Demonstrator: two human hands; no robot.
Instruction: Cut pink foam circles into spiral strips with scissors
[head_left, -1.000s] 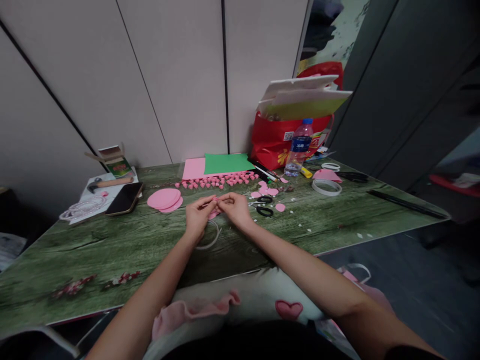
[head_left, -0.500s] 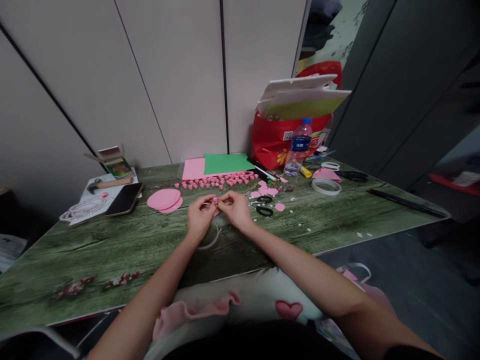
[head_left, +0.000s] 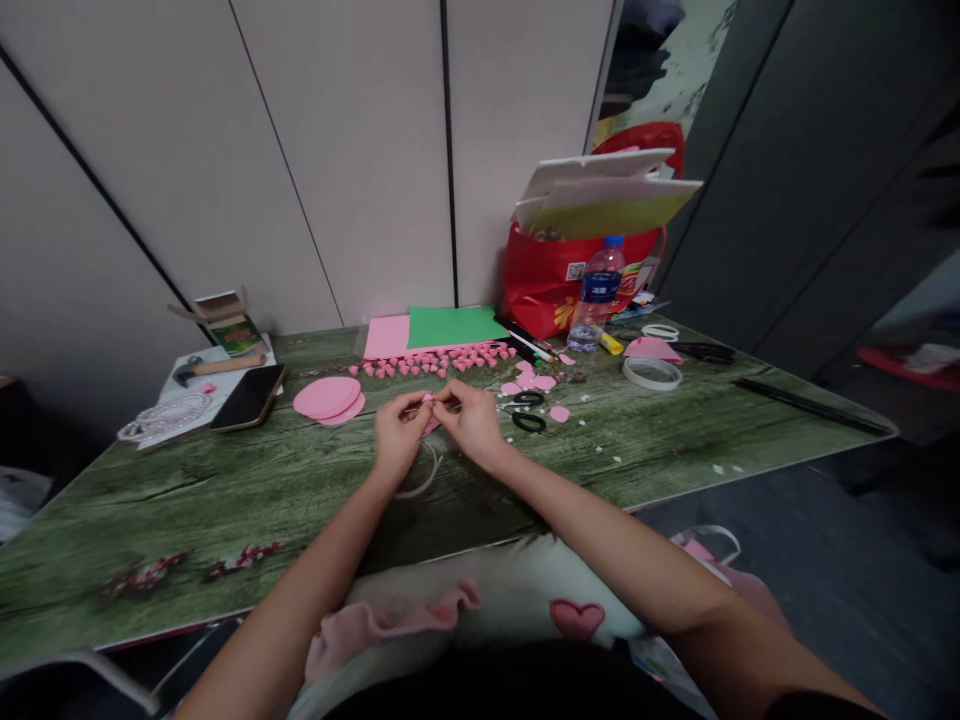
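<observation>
My left hand point(head_left: 397, 438) and my right hand point(head_left: 474, 428) meet over the table. Both pinch a small pink craft piece point(head_left: 428, 399) between thumbs and fingers; its exact shape is mostly hidden. More pink shows just below the fingertips. A ring of pale tape point(head_left: 421, 490) lies partly behind my left wrist. To the right of my right hand rest black-handled scissors point(head_left: 529, 422) beside pink petal-shaped cutouts point(head_left: 534, 381). Several small pink rolled buds point(head_left: 442, 360) line the table beyond my hands. At the left is a stack of pink discs point(head_left: 328, 398).
Green and pink sheets point(head_left: 457, 327) lie at the back. A red bag point(head_left: 536, 285) and water bottle point(head_left: 600, 295) stand back right, near a tape roll point(head_left: 652, 374). On the left are a phone point(head_left: 249, 398), a hammer point(head_left: 221, 367), a bead string point(head_left: 165, 416) and a small box point(head_left: 238, 333).
My fingers have shifted slightly around the pink piece, and its top now shows as a small rounded tip. Everything else on the table stays in place.
</observation>
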